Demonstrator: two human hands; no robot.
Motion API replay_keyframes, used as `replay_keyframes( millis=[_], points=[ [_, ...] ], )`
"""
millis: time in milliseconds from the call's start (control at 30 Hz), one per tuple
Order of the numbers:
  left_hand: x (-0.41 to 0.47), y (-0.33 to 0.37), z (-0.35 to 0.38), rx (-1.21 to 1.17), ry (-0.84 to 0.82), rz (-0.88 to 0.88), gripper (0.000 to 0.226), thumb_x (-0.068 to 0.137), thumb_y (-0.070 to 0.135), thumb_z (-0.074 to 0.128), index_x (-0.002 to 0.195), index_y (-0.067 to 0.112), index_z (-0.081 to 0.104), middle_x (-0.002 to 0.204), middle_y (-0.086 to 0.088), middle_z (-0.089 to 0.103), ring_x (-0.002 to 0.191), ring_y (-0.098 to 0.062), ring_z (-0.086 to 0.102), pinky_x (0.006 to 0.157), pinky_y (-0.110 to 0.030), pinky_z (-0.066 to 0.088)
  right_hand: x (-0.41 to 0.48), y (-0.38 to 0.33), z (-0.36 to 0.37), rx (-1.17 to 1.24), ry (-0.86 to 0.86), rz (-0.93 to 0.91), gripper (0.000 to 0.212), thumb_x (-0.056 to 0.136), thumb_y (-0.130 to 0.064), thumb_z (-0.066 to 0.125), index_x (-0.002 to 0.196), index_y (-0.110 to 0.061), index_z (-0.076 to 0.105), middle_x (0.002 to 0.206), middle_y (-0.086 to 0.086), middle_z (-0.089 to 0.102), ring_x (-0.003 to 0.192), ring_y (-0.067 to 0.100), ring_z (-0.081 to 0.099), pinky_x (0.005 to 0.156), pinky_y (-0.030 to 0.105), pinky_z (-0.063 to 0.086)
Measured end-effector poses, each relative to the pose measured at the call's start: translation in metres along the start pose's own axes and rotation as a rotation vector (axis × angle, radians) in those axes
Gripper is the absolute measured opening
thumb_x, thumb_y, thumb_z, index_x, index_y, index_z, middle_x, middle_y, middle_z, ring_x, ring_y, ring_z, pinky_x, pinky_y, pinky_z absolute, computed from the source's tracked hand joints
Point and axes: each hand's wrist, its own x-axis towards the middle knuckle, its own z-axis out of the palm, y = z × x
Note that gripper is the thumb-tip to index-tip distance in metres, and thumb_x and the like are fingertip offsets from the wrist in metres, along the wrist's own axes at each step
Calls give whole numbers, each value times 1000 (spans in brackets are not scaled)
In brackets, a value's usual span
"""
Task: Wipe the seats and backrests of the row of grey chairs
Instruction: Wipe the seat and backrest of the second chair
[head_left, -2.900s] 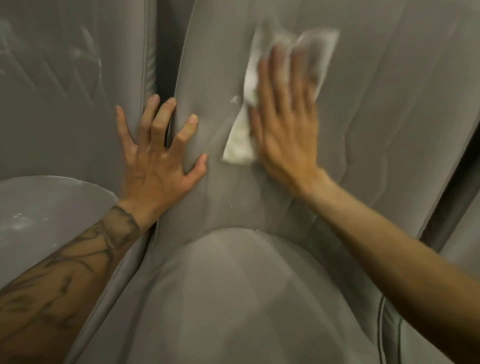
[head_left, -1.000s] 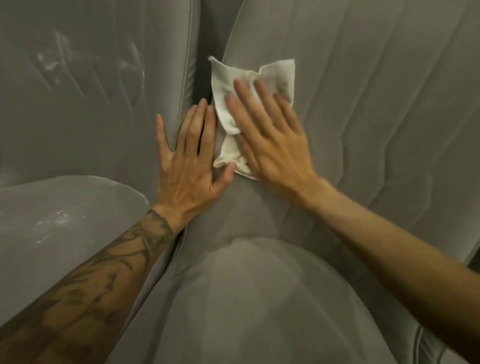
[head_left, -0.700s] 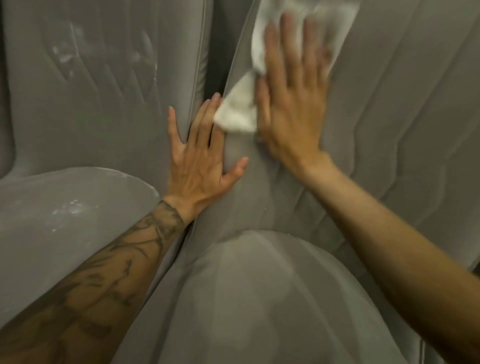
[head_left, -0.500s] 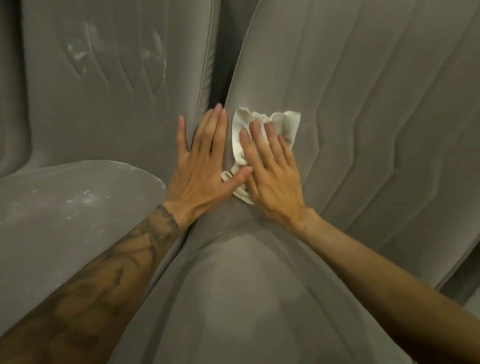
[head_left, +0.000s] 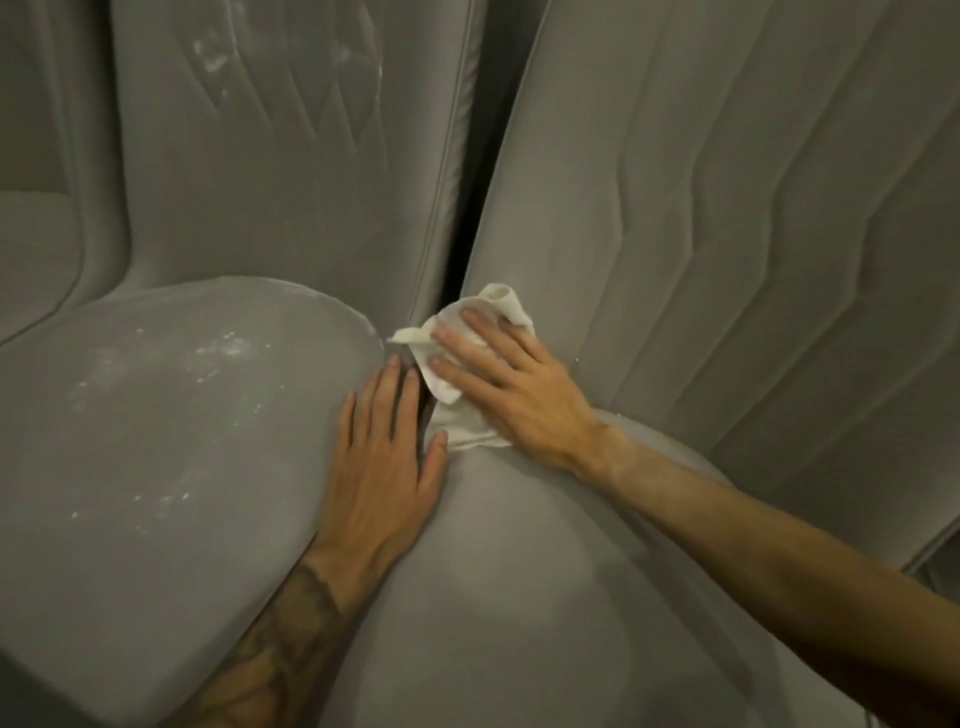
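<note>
Both hands have slid down to the centre of the frame — my right hand (head_left: 519, 400), fingers (head_left: 470, 335) straight, presses the cloth (head_left: 501, 304) into the crease where backrest (head_left: 727, 208) meets seat (head_left: 519, 597). My left hand (head_left: 379, 467) lies flat, holding nothing, just beside it. That backrest looks nearly done; the neighbouring seat (head_left: 156, 467) at left shows white specks (head_left: 223, 348) — and my left thumb (head_left: 440, 448) crowds the cloth.

There is 1 white cloth (head_left: 470, 332) and 2 hands: the left hand (head_left: 382, 467) beside the cloth, the right hand (head_left: 519, 387) on it. Grey chairs number 3: a left chair (head_left: 171, 441) and a right chair (head_left: 727, 208) flank the cloth, and a 3rd chair (head_left: 31, 249) is partly visible farther left.
</note>
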Motion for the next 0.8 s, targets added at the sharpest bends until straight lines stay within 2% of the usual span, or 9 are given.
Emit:
replay_keyframes(
  millis=[67, 133, 233, 367, 433, 500, 600, 733, 800],
  points=[
    [-1, 2, -1, 8, -27, 5, 69, 105, 47, 29, 163, 10, 29, 171, -15, 22, 156, -33, 28, 128, -51, 21, 7, 25, -10, -133, 29, -42, 57, 106, -35, 57, 158, -19, 39, 167, 9, 34, 156, 31, 29, 129, 48, 22],
    [-1, 2, -2, 4, -33, 7, 68, 105, 47, 29, 163, 11, 30, 172, -14, 20, 156, -33, 27, 128, -50, 19, 28, 52, -22, -162, 149, 99, 58, 108, -29, 56, 160, -17, 35, 168, 11, 31, 157, 33, 25, 131, 48, 13],
    [-3, 2, -2, -35, -16, -5, 67, 105, 44, 32, 163, 11, 30, 172, -13, 21, 156, -31, 28, 128, -48, 20, 44, 53, -26, -14, 306, 343, 46, 110, -16, 53, 154, -11, 45, 164, 13, 39, 155, 38, 28, 131, 51, 14],
    [-4, 0, -1, -117, 29, -3, 64, 103, 30, 38, 162, 8, 30, 168, -13, 30, 154, -28, 32, 127, -47, 26, 11, -24, -3, 344, 60, 202, 40, 97, -1, 66, 137, 3, 61, 148, 23, 55, 144, 45, 46, 124, 59, 28],
    [-5, -1, -3, -169, 42, -15, 62, 101, 25, 37, 160, 6, 33, 166, -15, 35, 152, -27, 35, 126, -47, 27, -6, -48, -1, 485, -117, 72, 33, 103, -8, 58, 133, 1, 66, 144, 16, 61, 140, 31, 53, 124, 47, 35],
    [-4, -1, -7, -195, 43, -22, 61, 100, 25, 35, 157, 4, 38, 162, -17, 39, 148, -30, 40, 124, -47, 30, -6, -39, -7, 487, -194, -1, 39, 109, -23, 44, 140, -8, 63, 150, 6, 58, 145, 21, 48, 126, 33, 28],
    [-10, 1, -15, -201, 25, -31, 57, 100, 24, 37, 153, 3, 44, 157, -19, 45, 143, -33, 45, 120, -48, 34, 0, -20, -17, 354, -273, -60, 43, 108, -23, 43, 149, -15, 54, 159, 0, 48, 152, 18, 38, 128, 23, 8],
    [-39, -13, -27, -167, 14, -21, 54, 102, 27, 36, 147, 1, 51, 149, -22, 54, 136, -36, 51, 116, -45, 35, -1, -67, -27, 671, -296, 129, 37, 106, -12, 54, 141, -4, 60, 153, 13, 53, 149, 29, 43, 128, 36, 25],
    [-55, -19, -32, -184, 19, -22, 56, 102, 29, 35, 146, -1, 53, 146, -23, 56, 134, -36, 52, 114, -42, 32, -5, -95, -33, 793, -334, 188, 26, 106, -8, 54, 126, -3, 69, 136, 17, 66, 132, 28, 59, 118, 44, 41]
  ],
)
